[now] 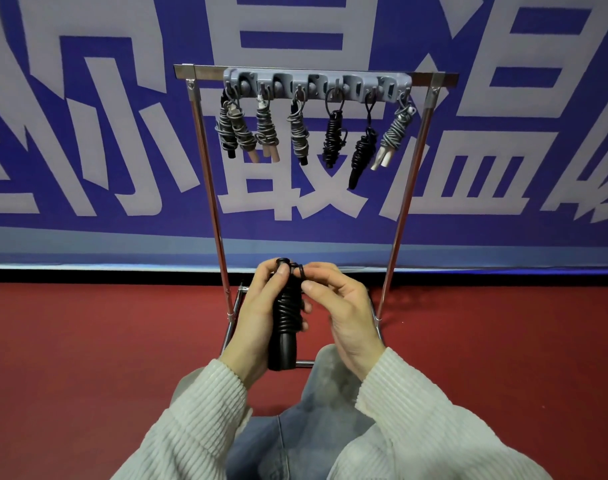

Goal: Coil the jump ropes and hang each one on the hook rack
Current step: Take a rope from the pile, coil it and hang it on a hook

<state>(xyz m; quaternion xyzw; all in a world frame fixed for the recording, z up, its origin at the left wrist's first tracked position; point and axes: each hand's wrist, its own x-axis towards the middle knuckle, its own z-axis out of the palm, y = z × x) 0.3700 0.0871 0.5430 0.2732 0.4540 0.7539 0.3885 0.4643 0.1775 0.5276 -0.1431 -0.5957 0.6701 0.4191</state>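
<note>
Head camera looks forward and down, near the hands (pixel 295 306), apparently seated.

The only writing is on the blue banner (pixel 87 220) behind the rack: very large white Chinese characters, cut off by the frame edges and partly hidden. One in the lower middle reads "最", framed between the rack's uprights, and the rest cannot be made out with certainty.

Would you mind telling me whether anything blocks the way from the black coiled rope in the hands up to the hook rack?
Nothing visible blocks the open space between the black coiled jump rope and the grey plastic hook rack. However, the rack's hooks already look taken by hanging rope bundles; I cannot make out a free one.
</note>
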